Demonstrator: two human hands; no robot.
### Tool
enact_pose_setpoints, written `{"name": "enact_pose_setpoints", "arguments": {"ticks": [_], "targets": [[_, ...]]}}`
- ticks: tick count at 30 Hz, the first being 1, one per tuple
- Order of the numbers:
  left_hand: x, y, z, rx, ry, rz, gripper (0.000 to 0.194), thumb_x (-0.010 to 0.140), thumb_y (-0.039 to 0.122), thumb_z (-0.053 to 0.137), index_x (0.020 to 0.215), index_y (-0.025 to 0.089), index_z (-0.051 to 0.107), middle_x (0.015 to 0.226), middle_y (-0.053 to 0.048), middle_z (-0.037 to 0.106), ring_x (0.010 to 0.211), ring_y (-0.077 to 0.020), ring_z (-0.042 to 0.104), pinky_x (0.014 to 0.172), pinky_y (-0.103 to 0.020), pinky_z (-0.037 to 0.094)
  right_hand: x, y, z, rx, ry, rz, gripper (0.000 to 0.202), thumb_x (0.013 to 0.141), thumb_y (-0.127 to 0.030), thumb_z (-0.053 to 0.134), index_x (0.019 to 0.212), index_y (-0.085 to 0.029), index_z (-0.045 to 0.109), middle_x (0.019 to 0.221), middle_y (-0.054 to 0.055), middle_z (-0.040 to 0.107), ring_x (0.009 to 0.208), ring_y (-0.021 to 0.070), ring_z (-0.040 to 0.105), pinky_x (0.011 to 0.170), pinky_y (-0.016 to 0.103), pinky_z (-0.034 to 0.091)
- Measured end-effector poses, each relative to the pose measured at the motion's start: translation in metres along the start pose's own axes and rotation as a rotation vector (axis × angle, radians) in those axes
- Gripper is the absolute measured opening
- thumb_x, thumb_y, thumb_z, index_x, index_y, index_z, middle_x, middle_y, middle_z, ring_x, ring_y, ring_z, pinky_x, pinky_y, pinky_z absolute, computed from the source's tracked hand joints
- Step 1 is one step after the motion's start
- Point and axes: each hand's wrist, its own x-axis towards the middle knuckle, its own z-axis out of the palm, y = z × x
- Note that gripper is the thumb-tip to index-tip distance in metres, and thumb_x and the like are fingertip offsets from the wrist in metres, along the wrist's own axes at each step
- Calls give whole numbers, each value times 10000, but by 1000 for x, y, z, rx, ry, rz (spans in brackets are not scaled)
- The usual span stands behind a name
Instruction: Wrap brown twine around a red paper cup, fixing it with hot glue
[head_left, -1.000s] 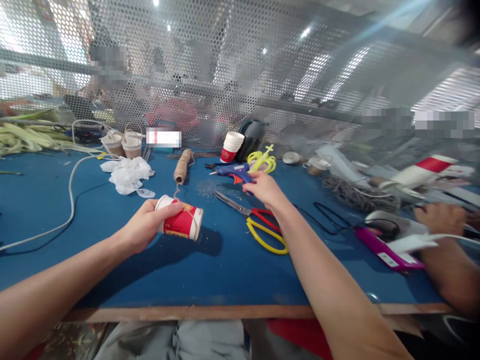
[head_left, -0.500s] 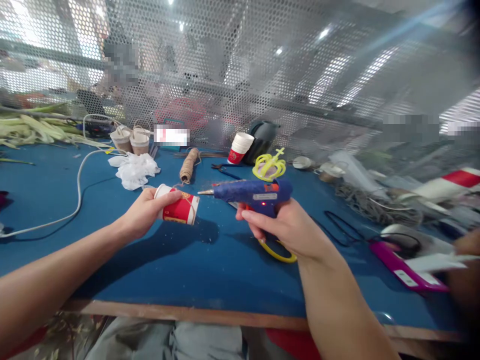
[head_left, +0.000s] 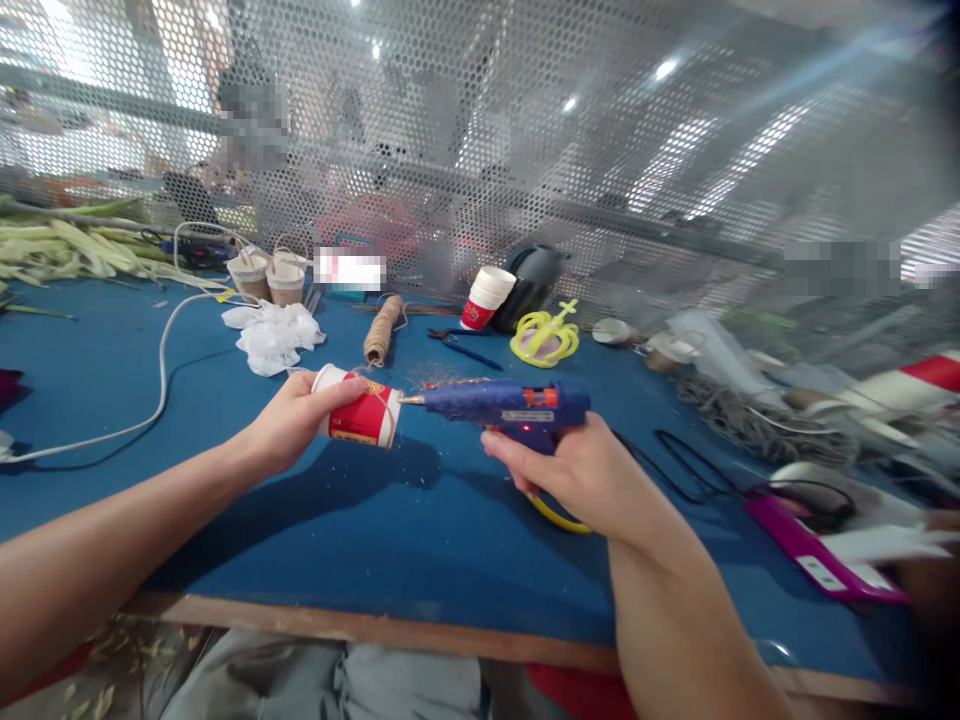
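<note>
My left hand [head_left: 289, 425] grips a red and white paper cup [head_left: 365, 415] lying on its side in the air, its base toward the right. Twine runs along the cup's side under my thumb and leads toward a twine roll [head_left: 384, 330] behind it. A blue hot glue gun [head_left: 499, 402] with a lit red light is in my right hand [head_left: 570, 460]. Its nozzle points left, right at the cup's base edge; whether they touch I cannot tell. Beneath the right hand a yellow scissors handle [head_left: 559, 515] shows in part.
Behind are pliers [head_left: 465, 345], stacked paper cups [head_left: 487, 297], a yellow crown-shaped piece [head_left: 545, 335], white plastic bag [head_left: 271, 335] and two twine-wrapped cups [head_left: 286, 278]. A magenta power strip [head_left: 817, 550] and grey cord [head_left: 765, 420] lie right. A white cable [head_left: 161, 370] crosses the left side.
The glue gun has dropped slightly and levelled, its nozzle now at the cup's base edge. My left hand keeps its hold on the cup. The whole view has shifted a little.
</note>
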Motion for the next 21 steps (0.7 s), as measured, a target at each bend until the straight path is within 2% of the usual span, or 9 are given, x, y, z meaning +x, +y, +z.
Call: {"name": "enact_pose_setpoints", "arguments": {"ticks": [21], "targets": [[0, 0, 0, 8, 3, 0, 179, 668, 285, 666, 603, 124, 624, 549, 0, 652, 499, -94, 545, 513, -192, 403, -3, -2, 0, -28, -7, 40, 315, 734, -408, 556, 520, -189, 479, 424, -22, 530, 410, 106, 518, 460, 215, 437]]}}
